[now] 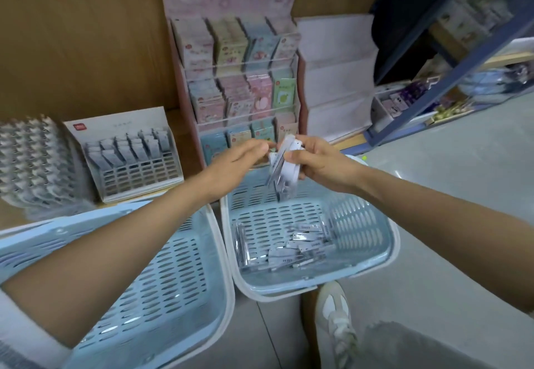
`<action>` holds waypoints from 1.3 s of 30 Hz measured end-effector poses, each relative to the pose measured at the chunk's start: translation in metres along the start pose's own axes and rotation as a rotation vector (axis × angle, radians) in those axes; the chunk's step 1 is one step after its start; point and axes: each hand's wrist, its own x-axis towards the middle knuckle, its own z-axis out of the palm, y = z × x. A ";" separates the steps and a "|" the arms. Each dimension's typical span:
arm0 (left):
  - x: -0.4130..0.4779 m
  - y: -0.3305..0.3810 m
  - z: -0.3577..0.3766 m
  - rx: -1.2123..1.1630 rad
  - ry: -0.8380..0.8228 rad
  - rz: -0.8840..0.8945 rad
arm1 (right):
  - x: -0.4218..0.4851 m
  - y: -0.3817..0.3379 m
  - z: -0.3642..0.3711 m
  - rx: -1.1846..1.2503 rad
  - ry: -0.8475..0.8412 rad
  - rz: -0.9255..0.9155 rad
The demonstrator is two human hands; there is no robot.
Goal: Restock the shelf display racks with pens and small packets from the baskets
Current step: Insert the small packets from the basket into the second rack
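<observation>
My right hand [319, 159] grips a bunch of clear slim packets [281, 170] above the right light-blue basket [372, 224]. My left hand [239, 160] reaches across and pinches the edge of that bunch with its fingertips. Several more packets [291, 248] lie loose in the bottom of the right basket. A white rack [138, 160] with rows of grey packets stands on the low shelf to the left. A pink tiered display rack [239, 88] of sticker packets stands straight ahead behind my hands.
A second light-blue basket [161, 276] sits at the left under my left forearm. A stack of grey packed goods [34, 163] fills the far left. A white tiered stand [338, 79] and blue metal shelving [450, 59] stand at the right. My shoe [335, 322] rests on the grey floor.
</observation>
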 end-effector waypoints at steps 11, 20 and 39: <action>-0.042 0.023 -0.030 -0.442 0.057 -0.146 | 0.067 -0.026 0.047 -0.118 -0.114 -0.138; -0.100 -0.010 -0.086 -0.410 0.183 -0.166 | 0.110 -0.023 0.122 -0.162 -0.214 -0.124; -0.122 -0.051 -0.139 -0.426 0.543 -0.279 | 0.186 -0.021 0.194 -0.220 -0.004 -0.037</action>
